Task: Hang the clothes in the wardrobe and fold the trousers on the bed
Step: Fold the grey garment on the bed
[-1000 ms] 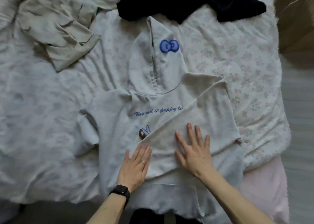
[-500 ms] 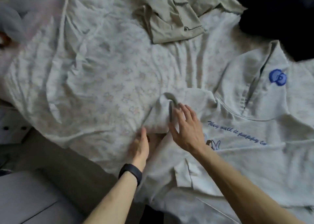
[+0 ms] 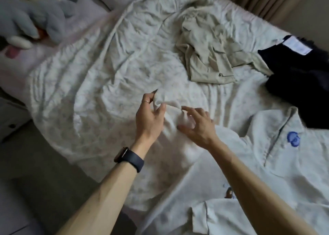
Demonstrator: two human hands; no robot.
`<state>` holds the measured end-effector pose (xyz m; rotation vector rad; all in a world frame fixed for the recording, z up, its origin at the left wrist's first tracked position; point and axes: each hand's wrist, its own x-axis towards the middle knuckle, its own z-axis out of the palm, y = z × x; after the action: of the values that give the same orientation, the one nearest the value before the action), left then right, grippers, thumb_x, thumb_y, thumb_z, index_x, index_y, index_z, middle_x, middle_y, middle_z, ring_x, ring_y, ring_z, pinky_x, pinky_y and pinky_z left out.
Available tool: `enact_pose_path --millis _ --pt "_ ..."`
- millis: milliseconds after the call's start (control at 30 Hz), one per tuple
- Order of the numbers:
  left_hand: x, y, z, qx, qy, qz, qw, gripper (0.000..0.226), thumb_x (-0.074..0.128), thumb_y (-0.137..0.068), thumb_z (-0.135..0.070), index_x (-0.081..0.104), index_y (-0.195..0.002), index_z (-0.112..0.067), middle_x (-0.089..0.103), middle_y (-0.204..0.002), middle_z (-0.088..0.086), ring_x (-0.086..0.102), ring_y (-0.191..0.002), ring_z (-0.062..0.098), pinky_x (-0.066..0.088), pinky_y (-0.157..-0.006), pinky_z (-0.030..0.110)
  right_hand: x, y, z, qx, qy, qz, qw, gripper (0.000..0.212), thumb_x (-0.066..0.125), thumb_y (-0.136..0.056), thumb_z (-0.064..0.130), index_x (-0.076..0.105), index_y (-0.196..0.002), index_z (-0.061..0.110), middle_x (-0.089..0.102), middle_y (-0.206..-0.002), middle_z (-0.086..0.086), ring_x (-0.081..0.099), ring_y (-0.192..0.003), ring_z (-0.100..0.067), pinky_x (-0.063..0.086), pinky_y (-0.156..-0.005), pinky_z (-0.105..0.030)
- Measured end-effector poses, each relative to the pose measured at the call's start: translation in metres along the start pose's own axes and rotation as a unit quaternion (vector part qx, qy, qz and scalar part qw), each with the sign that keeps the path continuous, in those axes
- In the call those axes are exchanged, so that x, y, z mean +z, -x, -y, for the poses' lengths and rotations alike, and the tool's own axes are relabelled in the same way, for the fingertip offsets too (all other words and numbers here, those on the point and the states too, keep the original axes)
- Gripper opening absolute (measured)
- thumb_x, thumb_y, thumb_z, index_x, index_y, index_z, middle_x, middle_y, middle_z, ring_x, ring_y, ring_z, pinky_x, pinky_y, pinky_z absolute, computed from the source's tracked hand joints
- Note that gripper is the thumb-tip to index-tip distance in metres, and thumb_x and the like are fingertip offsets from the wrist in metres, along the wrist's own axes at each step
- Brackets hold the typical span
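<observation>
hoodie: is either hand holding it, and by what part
The left hand pinches the hoodie by its sleeve end; the right hand, fingers spread, holds nothing.

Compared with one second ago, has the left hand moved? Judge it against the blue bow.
Yes. The left hand left the hoodie chest and pinches its sleeve cuff out sideways, farther from the blue bow.

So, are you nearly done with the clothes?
Not nearly. Nothing looks finished: three garments lie on the bed. In hand: the left hand pinches the sleeve cuff of the white hoodie, with the right hand open beside it. To do: the crumpled beige garment and the dark garment.
</observation>
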<state>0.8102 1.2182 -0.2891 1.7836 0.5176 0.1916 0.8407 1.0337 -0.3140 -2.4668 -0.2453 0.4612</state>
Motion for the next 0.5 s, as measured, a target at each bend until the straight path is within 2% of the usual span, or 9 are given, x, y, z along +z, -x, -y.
enact_pose_path --millis 67,100,167,233,267,333,367,433,500 --pt "-0.013 -0.009 0.019 -0.065 -0.033 0.014 0.997 0.028 0.070 -0.088 -0.029 0.049 -0.106 -0.034 0.064 -0.095 -0.017 0.064 -0.084 -0.004 0.047 -0.059 0.013 0.011 -0.002 0.001 0.044 0.055 0.086 0.994 0.082 0.073 -0.078 0.056 0.031 -0.149 0.050 0.037 -0.148 0.004 0.033 -0.135 -0.023 0.031 -0.108 -0.046" --pt "-0.016 -0.011 0.034 -0.123 -0.049 0.029 0.991 0.029 0.072 -0.087 -0.025 0.051 -0.106 -0.030 0.064 -0.095 -0.016 0.065 -0.087 0.002 0.046 -0.058 0.015 0.016 -0.005 -0.005 0.070 0.085 0.136 0.985 0.085 0.072 -0.078 0.059 0.029 -0.151 0.049 0.034 -0.153 0.003 0.031 -0.139 -0.025 0.030 -0.110 -0.046" --pt "-0.024 -0.019 0.060 -0.184 -0.083 0.069 0.977 0.019 0.072 -0.086 -0.015 0.057 -0.096 -0.022 0.067 -0.093 -0.005 0.067 -0.093 0.018 0.050 -0.067 0.021 0.024 -0.013 -0.012 0.113 0.119 0.223 0.961 0.084 0.069 -0.078 0.063 0.034 -0.152 0.041 0.035 -0.156 -0.001 0.033 -0.142 -0.028 0.031 -0.112 -0.047" --pt "-0.028 -0.030 0.071 -0.214 -0.068 0.063 0.972 0.012 0.070 -0.087 -0.015 0.061 -0.089 -0.022 0.071 -0.100 0.005 0.066 -0.091 0.019 0.053 -0.081 0.032 0.027 -0.021 -0.013 0.128 0.137 0.261 0.947 0.077 0.064 -0.077 0.063 0.045 -0.146 0.037 0.037 -0.155 -0.001 0.033 -0.142 -0.031 0.030 -0.110 -0.048" --pt "-0.031 -0.038 0.072 -0.243 -0.034 0.042 0.968 0.006 0.069 -0.089 -0.020 0.063 -0.091 -0.021 0.072 -0.102 0.008 0.066 -0.091 0.021 0.054 -0.084 0.036 0.029 -0.025 -0.011 0.129 0.132 0.248 0.951 0.070 0.061 -0.075 0.061 0.052 -0.140 0.037 0.038 -0.154 0.000 0.032 -0.142 -0.030 0.030 -0.109 -0.048" --pt "-0.034 -0.054 0.068 -0.297 0.054 0.017 0.953 0.027 0.062 -0.095 -0.037 0.070 -0.101 -0.012 0.073 -0.101 0.012 0.069 -0.091 0.029 0.059 -0.081 0.044 0.030 -0.033 -0.003 0.136 0.059 0.168 0.975 0.060 0.056 -0.070 0.056 0.062 -0.127 0.036 0.041 -0.152 0.002 0.034 -0.140 -0.026 0.034 -0.108 -0.047" --pt "-0.034 -0.061 0.066 -0.311 0.075 0.031 0.947 0.038 0.057 -0.097 -0.047 0.071 -0.103 -0.012 0.073 -0.099 0.010 0.070 -0.090 0.028 0.059 -0.075 0.042 0.030 -0.039 0.002 0.145 -0.005 0.119 0.982 0.060 0.056 -0.070 0.056 0.062 -0.125 0.034 0.044 -0.149 0.001 0.039 -0.137 -0.024 0.038 -0.106 -0.045" --pt "-0.029 -0.076 0.059 -0.297 0.050 0.077 0.950 0.042 0.050 -0.096 -0.060 0.069 -0.107 -0.024 0.069 -0.098 -0.001 0.066 -0.091 0.020 0.055 -0.072 0.035 0.028 -0.054 0.015 0.186 -0.142 0.073 0.970 0.071 0.060 -0.077 0.066 0.054 -0.133 0.023 0.052 -0.143 -0.004 0.050 -0.131 -0.023 0.042 -0.102 -0.038" --pt "-0.023 -0.096 0.052 -0.287 0.040 0.117 0.950 0.037 0.060 -0.094 -0.053 0.070 -0.107 -0.020 0.069 -0.096 -0.002 0.065 -0.093 0.019 0.051 -0.074 0.032 0.023 -0.078 0.031 0.224 -0.215 0.088 0.947 0.082 0.063 -0.082 0.072 0.056 -0.132 0.009 0.063 -0.125 -0.007 0.062 -0.118 -0.026 0.048 -0.100 -0.036"
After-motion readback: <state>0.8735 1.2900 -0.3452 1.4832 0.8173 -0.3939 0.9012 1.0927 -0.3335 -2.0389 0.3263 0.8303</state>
